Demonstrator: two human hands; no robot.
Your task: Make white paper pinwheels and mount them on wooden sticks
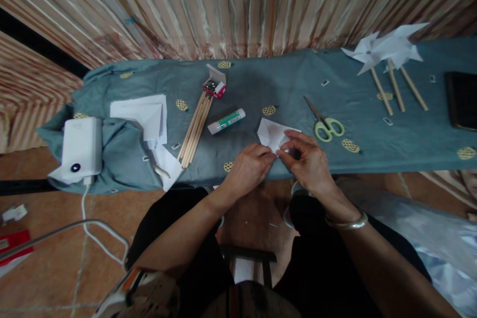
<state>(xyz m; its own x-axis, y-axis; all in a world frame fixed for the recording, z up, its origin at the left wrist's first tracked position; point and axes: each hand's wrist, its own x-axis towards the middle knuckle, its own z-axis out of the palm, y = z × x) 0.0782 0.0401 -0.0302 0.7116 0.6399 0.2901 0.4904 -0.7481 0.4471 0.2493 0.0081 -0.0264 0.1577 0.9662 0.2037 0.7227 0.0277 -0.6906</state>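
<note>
Fingertips of your left hand point(249, 165) and right hand point(307, 160) pinch the white paper point(274, 132) near its close edge; press lightly, evenly.

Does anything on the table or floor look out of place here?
Slightly: the blue-green cloth is rumpled beside the white device at the picture's left, though flatter elsewhere. On the floor, a red item looks stray.

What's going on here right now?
A person's left hand and right hand meet at the near edge of a folded white paper, pinching it. A glue stick lies to its left and scissors to its right. White pinwheels on sticks lie farther right.
</note>
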